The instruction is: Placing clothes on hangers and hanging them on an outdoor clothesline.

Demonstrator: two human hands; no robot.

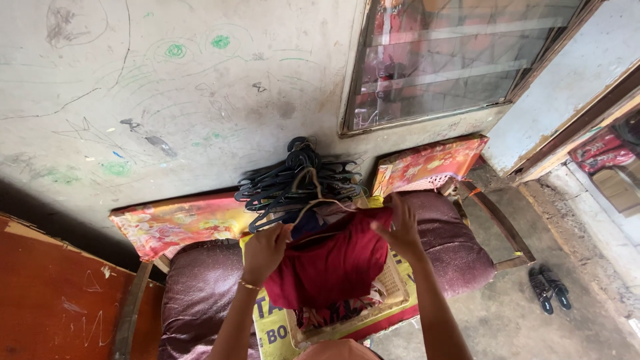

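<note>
Both hands raised over a woven basket (393, 283) that sits on a yellow printed bag (270, 330) between two purple cushioned chairs (200, 293). Left hand (265, 250), thin bracelet at the wrist, fingers curled closed on the upper left edge of a dark red garment (330, 263). Right hand (400, 227) pinching the garment's upper right edge, fingers bent in, thumb side against the cloth. Garment hangs spread between the two hands, over the basket, its lower part draping down in front of other cloth in the basket. A tan clothes hanger (308, 193) stands just above the garment's top edge; whether it is threaded into the garment, cannot tell. Behind it, a heap of black plastic hangers (297, 180) resting against the scribbled grey wall (167, 87). Red floral cushions (180, 223) line the chair backs. Barred window (453, 53) upper right. Pair of black shoes (550, 288) on the concrete floor (533, 327), well apart to the right.
</note>
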